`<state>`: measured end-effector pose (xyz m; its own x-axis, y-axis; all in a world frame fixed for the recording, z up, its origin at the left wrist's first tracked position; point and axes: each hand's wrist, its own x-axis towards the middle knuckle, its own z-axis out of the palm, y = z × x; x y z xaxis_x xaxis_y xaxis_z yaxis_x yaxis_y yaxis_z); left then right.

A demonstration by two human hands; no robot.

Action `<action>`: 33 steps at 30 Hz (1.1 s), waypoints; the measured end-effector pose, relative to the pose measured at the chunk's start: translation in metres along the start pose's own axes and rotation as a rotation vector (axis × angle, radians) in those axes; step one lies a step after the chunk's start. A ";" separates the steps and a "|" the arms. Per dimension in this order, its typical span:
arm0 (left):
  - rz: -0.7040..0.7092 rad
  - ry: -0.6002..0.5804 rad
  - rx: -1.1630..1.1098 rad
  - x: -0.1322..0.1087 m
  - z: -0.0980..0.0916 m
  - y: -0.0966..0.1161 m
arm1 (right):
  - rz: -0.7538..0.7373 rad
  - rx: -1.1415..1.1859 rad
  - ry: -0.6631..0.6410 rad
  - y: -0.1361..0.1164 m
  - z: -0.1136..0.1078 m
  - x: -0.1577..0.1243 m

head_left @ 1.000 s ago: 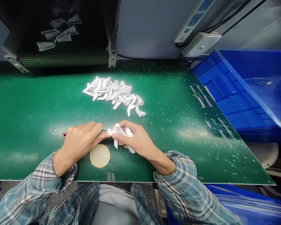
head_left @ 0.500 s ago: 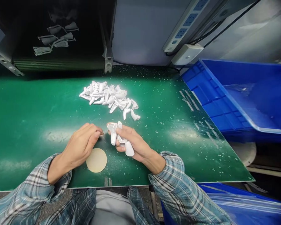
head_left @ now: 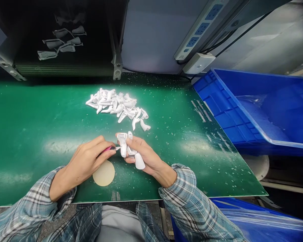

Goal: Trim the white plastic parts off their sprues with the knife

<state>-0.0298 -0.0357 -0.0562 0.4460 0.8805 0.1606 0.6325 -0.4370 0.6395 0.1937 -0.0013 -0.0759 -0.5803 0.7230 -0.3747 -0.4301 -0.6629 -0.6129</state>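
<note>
Near the table's front, my left hand (head_left: 87, 161) is closed around a small knife (head_left: 112, 148) with a pink and black handle. Its short pale blade points right, close to the edge of a white plastic part (head_left: 122, 144); whether it touches, I cannot tell. My right hand (head_left: 147, 154) grips several such white plastic parts, one upright between thumb and fingers, another (head_left: 139, 161) hanging below the palm. Beneath my left wrist lies a round beige disc (head_left: 104, 173), partly covered by the hand. Beyond both hands is a pile of similar white parts (head_left: 116, 102).
White scraps dot the green table (head_left: 171, 144). At the back left, a dark conveyor (head_left: 65, 69) carries more white parts. A blue bin (head_left: 224, 111) stands at the right edge, with a power strip (head_left: 197, 32) behind it. Another blue bin with plastic film (head_left: 255, 216) sits below.
My left hand has turned and shifted slightly right, so the knife's handle and blade now show beside the white part. My right hand keeps its hold, nearly still.
</note>
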 end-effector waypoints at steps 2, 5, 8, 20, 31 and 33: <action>-0.006 -0.006 0.007 0.000 -0.002 0.000 | -0.002 -0.005 0.000 0.000 0.000 0.000; 0.000 0.010 0.035 -0.001 -0.002 0.000 | -0.009 -0.013 0.015 0.002 0.002 0.000; 0.053 0.104 0.134 0.000 0.001 -0.001 | -0.026 -0.011 0.032 0.006 0.004 0.001; 0.095 0.545 0.400 0.003 -0.004 -0.007 | 0.008 0.018 0.013 0.018 0.010 -0.001; -0.348 0.235 -0.538 0.008 -0.005 0.008 | -0.062 -0.033 -0.098 0.018 0.006 0.000; -0.262 0.235 -0.388 0.007 -0.011 0.004 | 0.034 -0.006 -0.122 0.017 0.005 0.001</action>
<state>-0.0312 -0.0294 -0.0450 0.1225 0.9880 0.0939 0.4031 -0.1360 0.9050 0.1821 -0.0127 -0.0832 -0.6747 0.6708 -0.3079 -0.4049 -0.6852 -0.6055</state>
